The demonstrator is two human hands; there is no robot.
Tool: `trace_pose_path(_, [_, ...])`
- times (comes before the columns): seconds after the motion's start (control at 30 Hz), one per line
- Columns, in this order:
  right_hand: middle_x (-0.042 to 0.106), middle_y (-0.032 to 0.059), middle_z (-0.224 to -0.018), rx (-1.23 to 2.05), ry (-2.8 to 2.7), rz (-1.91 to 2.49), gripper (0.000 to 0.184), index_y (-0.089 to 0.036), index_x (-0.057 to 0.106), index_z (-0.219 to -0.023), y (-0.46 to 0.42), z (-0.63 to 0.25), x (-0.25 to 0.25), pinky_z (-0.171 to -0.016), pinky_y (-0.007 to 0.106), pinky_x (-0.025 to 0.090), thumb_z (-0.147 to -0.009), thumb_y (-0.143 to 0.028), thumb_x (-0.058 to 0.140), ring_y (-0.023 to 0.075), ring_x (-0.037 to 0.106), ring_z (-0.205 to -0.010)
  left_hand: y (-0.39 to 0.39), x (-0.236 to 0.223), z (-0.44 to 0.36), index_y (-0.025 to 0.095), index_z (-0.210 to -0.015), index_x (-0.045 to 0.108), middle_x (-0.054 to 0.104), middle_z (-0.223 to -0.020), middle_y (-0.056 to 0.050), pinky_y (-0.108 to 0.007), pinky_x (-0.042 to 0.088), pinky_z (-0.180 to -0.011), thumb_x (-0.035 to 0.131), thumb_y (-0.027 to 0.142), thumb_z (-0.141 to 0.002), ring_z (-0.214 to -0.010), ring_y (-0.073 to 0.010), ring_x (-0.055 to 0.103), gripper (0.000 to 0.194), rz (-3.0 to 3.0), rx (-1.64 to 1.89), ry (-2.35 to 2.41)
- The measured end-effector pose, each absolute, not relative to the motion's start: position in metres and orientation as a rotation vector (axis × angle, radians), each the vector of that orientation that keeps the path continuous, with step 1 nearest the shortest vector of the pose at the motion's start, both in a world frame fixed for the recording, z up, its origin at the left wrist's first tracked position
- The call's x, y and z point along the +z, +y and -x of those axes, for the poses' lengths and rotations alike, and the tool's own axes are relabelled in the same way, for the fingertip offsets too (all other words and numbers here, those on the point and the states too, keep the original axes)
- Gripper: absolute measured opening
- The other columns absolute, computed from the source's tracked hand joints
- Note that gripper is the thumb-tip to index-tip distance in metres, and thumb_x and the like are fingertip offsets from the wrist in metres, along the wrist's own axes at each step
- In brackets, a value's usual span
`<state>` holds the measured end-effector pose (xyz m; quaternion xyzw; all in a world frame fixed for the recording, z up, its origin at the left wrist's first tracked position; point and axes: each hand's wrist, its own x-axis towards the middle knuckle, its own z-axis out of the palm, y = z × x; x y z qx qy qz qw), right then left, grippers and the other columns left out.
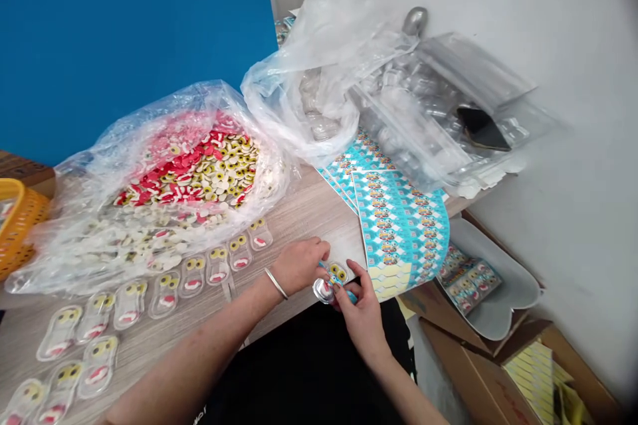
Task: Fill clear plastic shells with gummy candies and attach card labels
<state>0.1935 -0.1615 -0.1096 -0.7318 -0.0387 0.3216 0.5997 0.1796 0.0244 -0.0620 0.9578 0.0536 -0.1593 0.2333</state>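
Observation:
Near the table's front edge, my two hands meet at a small clear blister pack (pixel 338 271) with yellow eyes and a red-and-white mouth piece inside. A blue printed sticker (pixel 335 280) lies across its middle. My right hand (pixel 361 305) grips the pack from the right, thumb on the front and forefinger at the top edge. From the left, my left hand (pixel 302 264) pinches the sticker's left end, its fingertips partly hidden. Beside them lie sheets of blue stickers (pixel 389 219), with a yellowish bare strip of backing along the near end.
Several filled blister packs (pixel 164 292) line the table (pixel 299 212) at left. Behind them sits a plastic bag of eye and mouth pieces (pixel 199 166). Bags of clear shells (pixel 399 106), a black object (pixel 482 128) and an orange basket (pixel 17 226) stand around; cardboard boxes (pixel 463 358) are lower right.

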Motion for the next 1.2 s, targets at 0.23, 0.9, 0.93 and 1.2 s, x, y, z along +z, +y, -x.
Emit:
trace_pose_path(0.23, [0.060,-0.0062,-0.065,0.803,0.016,1.543,0.071,-0.018,0.036,-0.139,-0.165,-0.189,-0.100,-0.062,0.027,0.051,-0.079,-0.037,0.068,0.0149,0.060,-0.061,0.013,-0.063,-0.166,0.021,-0.097,0.058,0.064,-0.099,-0.006,-0.032,0.043,-0.075,0.077,0.037,-0.074,-0.091,-0.0242,0.062,0.034,-2.599,-0.319,0.265])
trace_pose_path(0.9, [0.068,0.0054,-0.095,0.728,-0.400,1.556,0.061,-0.022,0.052,-0.133,-0.159,-0.239,-0.034,-0.069,0.031,0.052,-0.080,-0.042,0.073,0.0184,0.064,-0.075,-0.021,-0.020,-0.153,0.015,-0.073,0.070,0.066,-0.066,0.000,-0.022,0.045,-0.063,0.089,0.034,-0.059,-0.063,-0.0099,0.057,0.030,-0.858,0.391,0.782])
trace_pose_path(0.93, [0.068,0.0057,-0.094,0.742,-0.391,1.529,0.054,-0.021,0.058,-0.124,-0.158,-0.243,-0.034,-0.068,0.031,0.052,-0.078,-0.044,0.074,0.0189,0.064,-0.075,-0.018,-0.018,-0.153,0.015,-0.072,0.071,0.066,-0.066,0.000,-0.022,0.045,-0.063,0.089,0.034,-0.059,-0.062,-0.0100,0.057,0.030,-0.846,0.416,0.791])
trace_pose_path(1.2, [0.055,-0.0022,-0.060,0.849,-0.516,1.381,0.034,-0.019,0.064,-0.074,-0.146,-0.261,-0.029,-0.056,0.025,0.039,-0.081,-0.052,0.069,0.0127,0.049,-0.058,-0.022,-0.004,-0.150,0.015,-0.074,0.071,0.067,-0.070,-0.002,-0.022,0.047,-0.064,0.088,0.028,-0.063,-0.063,-0.0096,0.058,0.024,-0.692,0.318,0.666])
